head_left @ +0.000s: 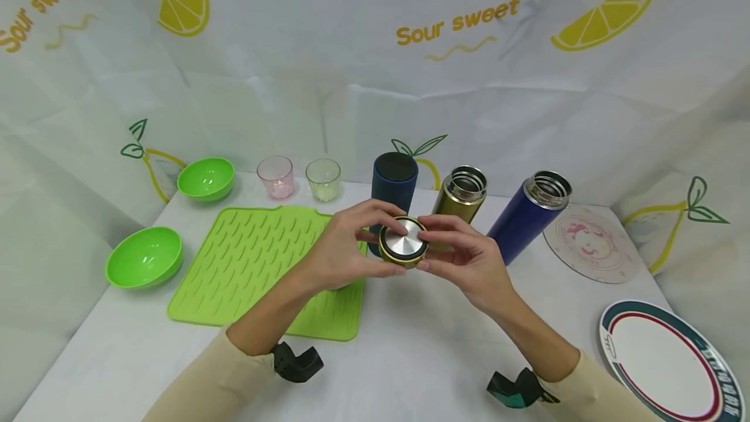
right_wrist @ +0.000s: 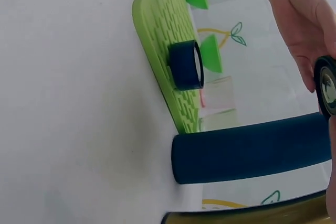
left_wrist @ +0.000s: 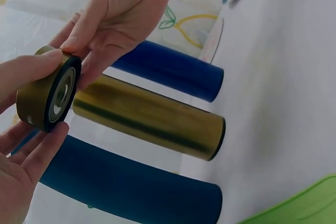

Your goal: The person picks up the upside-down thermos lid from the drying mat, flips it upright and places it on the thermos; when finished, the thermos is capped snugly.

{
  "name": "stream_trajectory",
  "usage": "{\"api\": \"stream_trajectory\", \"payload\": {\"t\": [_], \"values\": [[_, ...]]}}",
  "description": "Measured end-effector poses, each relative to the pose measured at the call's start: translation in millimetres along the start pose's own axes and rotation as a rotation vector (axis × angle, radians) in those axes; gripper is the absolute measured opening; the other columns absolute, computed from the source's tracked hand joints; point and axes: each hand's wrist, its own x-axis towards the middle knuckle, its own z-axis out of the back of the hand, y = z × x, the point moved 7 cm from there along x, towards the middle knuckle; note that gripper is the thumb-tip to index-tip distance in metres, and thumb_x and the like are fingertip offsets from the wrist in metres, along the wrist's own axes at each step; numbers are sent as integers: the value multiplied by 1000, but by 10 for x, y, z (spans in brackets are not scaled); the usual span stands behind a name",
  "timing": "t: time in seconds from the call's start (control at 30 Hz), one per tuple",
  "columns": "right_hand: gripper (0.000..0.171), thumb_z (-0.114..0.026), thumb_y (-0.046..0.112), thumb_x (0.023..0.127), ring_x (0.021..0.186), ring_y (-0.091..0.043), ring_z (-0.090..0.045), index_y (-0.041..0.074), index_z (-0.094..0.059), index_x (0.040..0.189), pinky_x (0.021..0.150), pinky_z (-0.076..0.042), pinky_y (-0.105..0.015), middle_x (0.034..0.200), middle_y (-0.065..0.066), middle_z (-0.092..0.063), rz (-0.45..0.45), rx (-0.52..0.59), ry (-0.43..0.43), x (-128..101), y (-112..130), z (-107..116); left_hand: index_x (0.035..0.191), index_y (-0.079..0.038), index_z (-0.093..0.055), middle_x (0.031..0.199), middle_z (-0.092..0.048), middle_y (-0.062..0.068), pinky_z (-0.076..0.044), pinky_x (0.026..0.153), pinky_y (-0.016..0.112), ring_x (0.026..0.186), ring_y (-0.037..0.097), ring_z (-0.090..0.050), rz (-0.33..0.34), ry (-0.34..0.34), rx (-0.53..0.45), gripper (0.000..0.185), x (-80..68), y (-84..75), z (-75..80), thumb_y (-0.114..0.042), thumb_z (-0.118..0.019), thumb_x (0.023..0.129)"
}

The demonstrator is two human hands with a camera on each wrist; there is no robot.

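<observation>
Both hands hold a round gold flask lid [head_left: 404,239] with a brushed silver disc and a dark ring, above the table. The left hand [head_left: 346,243] grips it from the left, thumb below and fingers over the upper edge. From the right, the right hand [head_left: 471,256] pinches its rim with fingertips and thumb. In the left wrist view the dark-rimmed underside of the lid [left_wrist: 50,90] shows. Behind the hands stand a gold flask [head_left: 459,197] with a bare steel mouth, an uncapped blue flask [head_left: 530,213] and a dark teal flask [head_left: 394,181] with its top covered.
On the green ridged mat [head_left: 252,266] sits a dark blue lid [right_wrist: 184,65]. Two green bowls [head_left: 146,259] [head_left: 206,181], a pink glass [head_left: 275,178] and a pale green glass [head_left: 323,181] stand left and behind. A round patterned mat [head_left: 592,246] and a plate [head_left: 668,363] lie right.
</observation>
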Motion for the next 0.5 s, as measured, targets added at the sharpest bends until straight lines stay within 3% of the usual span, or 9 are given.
{"api": "stream_trajectory", "payload": {"t": [0.13, 0.23, 0.33, 0.43, 0.5], "values": [[39, -75, -20, 77, 121, -11, -64, -15, -67, 115, 98, -58, -26, 132, 3, -64, 91, -53, -56, 17, 177, 124, 108, -16, -74, 128, -66, 1, -61, 89, 28, 117, 17, -67, -12, -18, 40, 44, -25, -30, 50, -13, -94, 69], [39, -78, -17, 77, 122, -14, -64, -17, -66, 114, 104, -54, -24, 130, -3, -64, 176, -79, -157, 25, 342, 310, 106, -16, -75, 127, -68, 0, -61, 90, 30, 118, 16, -66, -8, -33, 59, 43, -51, -34, 90, -14, -95, 68], [49, -81, -9, 78, 130, -18, -59, -18, -60, 121, 112, -48, -22, 135, -6, -60, 228, -142, -263, 25, 412, 470, 106, -16, -75, 126, -68, 0, -61, 91, 31, 119, 16, -66, 2, -33, 71, 43, -72, -19, 102, -13, -94, 68], [70, -82, -13, 75, 143, -21, -46, -12, -50, 137, 119, -41, -22, 146, -6, -50, 211, -167, -320, 33, 333, 548, 106, -15, -75, 127, -68, 0, -61, 92, 31, 120, 17, -66, 13, -24, 82, 42, -88, -7, 99, -13, -94, 68], [87, -80, -20, 72, 150, -21, -36, -5, -40, 148, 123, -35, -20, 155, -3, -41, 147, -165, -342, 43, 207, 568, 106, -15, -75, 127, -68, 0, -61, 92, 31, 121, 17, -66, 19, -18, 89, 42, -97, 2, 92, -13, -94, 68]]}}
